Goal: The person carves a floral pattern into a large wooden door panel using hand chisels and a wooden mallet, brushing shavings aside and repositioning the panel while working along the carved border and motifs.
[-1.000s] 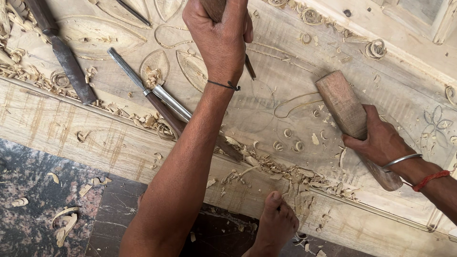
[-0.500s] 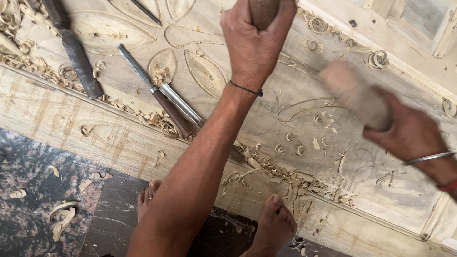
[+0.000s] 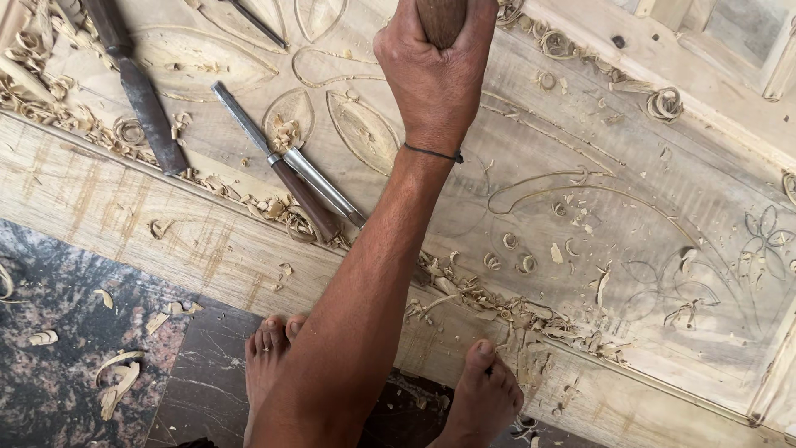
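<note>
**Left fist on the chisel handle, over the carved panel**

The fingers (image 3: pixel 414 58) of the left hand (image 3: pixel 435 79) are wrapped tight and pressed together round a wooden chisel handle (image 3: pixel 441 18), which stands nearly upright and runs out past the top edge of the view, so its blade cannot be seen. The right hand is out of view; whether it holds anything cannot be told.

A thin dark band sits at the left wrist, and the forearm (image 3: pixel 365 282) reaches across the near edge of the wooden panel (image 3: pixel 580 166). The panel lies flat and bears cut leaf shapes near the hand, and pencilled curves and a flower toward its right edge. Curled shavings (image 3: pixel 464 290) lie thickest along the near border.

Toward the panel's left end lie spare tools: two chisels (image 3: pixel 303 178) side by side, touching, and a larger dark chisel (image 3: pixel 137 87) well apart from them near the far left corner.

Two bare feet (image 3: pixel 477 398) stand on the stone floor (image 3: pixel 75 332) just beside the near edge.

To do this well, my judgement is that the fist should stay low and firm on the handle, wrist straight, and the edge should follow the marked line in shallow cuts.
</note>
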